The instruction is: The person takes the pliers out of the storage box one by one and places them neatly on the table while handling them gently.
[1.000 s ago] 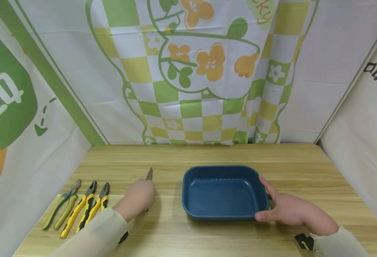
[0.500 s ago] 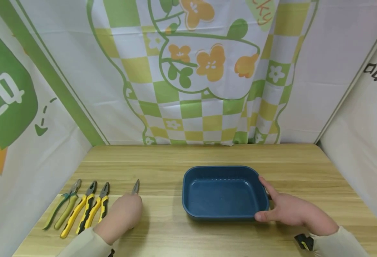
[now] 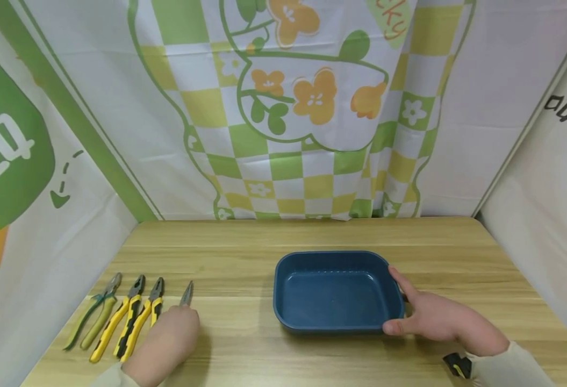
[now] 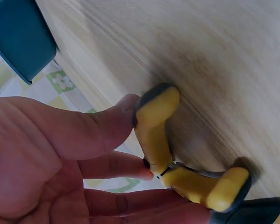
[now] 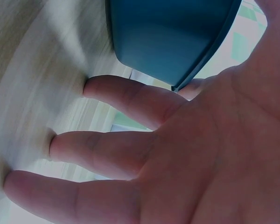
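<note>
My left hand holds needle-nose pliers low over the table at left, their slim grey tips pointing away from me. In the left wrist view, the thumb lies on one yellow-and-black handle and the fingers on the other, with the handles spread apart. In the head view the hand covers those handles. A dark blue rectangular box stands on the table with nothing in it. My right hand rests at its right end, thumb and index finger touching the rim. The other fingers stretch straight down to the tabletop.
Left of the held pliers lie green-handled pliers and two yellow-and-black pairs, the outer pliers and the inner pliers, in a row. A printed curtain hangs behind the wooden table.
My left hand has moved left and toward me with the needle-nose pliers, ending beside the row of pliers. The right hand and the box have stayed in place.
</note>
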`<control>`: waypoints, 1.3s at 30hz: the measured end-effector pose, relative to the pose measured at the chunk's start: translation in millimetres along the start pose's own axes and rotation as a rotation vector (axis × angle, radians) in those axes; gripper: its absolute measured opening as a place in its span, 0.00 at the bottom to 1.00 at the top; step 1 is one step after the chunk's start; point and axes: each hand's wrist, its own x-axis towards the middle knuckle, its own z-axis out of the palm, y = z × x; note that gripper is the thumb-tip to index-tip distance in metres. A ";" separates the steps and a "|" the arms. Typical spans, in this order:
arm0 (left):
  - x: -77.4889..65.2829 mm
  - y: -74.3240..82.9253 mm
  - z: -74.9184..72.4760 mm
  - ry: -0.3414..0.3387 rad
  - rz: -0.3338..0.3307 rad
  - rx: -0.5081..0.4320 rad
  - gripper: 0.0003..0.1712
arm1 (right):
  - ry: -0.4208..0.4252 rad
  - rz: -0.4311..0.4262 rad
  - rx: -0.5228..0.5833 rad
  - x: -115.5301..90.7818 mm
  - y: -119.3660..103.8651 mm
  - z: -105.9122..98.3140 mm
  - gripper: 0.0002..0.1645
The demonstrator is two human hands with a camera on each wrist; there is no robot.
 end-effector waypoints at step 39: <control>-3.2 -8.2 2.6 0.017 -0.012 -0.003 0.08 | -0.048 -0.034 0.086 0.8 -1.1 6.0 0.74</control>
